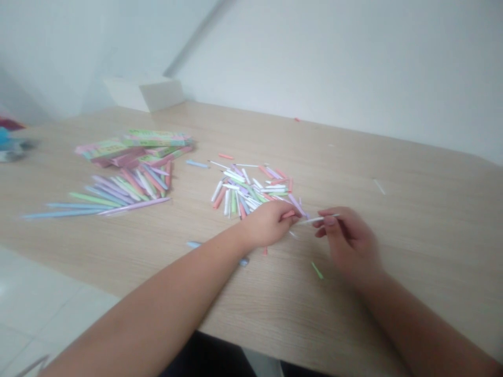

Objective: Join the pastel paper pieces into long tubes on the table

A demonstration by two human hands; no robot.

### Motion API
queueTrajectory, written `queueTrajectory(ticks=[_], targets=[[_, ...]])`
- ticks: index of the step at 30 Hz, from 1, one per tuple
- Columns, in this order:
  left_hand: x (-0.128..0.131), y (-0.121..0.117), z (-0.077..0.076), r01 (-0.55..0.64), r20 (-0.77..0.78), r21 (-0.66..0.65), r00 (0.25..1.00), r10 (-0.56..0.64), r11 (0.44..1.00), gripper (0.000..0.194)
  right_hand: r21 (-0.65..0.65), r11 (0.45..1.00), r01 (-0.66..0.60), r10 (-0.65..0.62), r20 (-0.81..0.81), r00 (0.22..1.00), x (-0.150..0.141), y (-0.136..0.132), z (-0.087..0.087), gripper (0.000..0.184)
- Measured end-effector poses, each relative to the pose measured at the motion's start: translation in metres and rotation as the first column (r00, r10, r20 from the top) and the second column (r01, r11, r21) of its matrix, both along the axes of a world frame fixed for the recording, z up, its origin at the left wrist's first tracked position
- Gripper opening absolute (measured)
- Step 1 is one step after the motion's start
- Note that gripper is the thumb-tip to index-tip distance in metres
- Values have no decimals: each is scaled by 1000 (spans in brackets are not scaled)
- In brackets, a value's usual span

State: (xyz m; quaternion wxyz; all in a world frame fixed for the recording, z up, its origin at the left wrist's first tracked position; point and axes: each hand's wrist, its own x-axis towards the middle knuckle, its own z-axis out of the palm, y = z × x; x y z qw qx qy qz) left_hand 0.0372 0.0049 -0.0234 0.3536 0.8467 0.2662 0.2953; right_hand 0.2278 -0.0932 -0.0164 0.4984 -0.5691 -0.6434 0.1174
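Note:
My left hand [270, 224] rests on the wooden table [412, 220] with its fingers pinched on a small pink pen piece [289, 213]. My right hand [349, 238] is closed on a thin white refill [319, 219] that points left towards the left hand. Just beyond both hands lies a heap of short pastel pen parts [251, 189] in pink, green, white and purple.
Several long pastel pens [118, 191] lie in a loose fan at the left, with flat colourful packets [135, 145] behind them. A green piece [317, 270] and a blue piece [193, 244] lie near my arms. A white box [151, 93] stands against the wall.

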Motion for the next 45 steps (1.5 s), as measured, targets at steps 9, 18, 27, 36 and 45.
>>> queueTrajectory(ticks=[9,18,27,36,45], targets=[[-2,-1,2,36,-111,52,993,-30,998,24,138,990,-14,57,-309,949,-3,-2,-13,18],[-2,0,3,78,-110,58,991,-71,995,24,166,986,-24,81,-346,935,1,-5,-9,15],[-3,-10,0,176,-100,46,980,-171,983,21,-11,970,-242,241,-39,970,-12,-1,-5,18],[-13,-7,14,152,128,-184,983,-129,971,36,-128,977,-171,168,-39,985,5,18,-22,31],[-12,2,13,63,213,-233,977,-13,970,54,-314,934,-173,308,455,836,7,24,-22,20]])
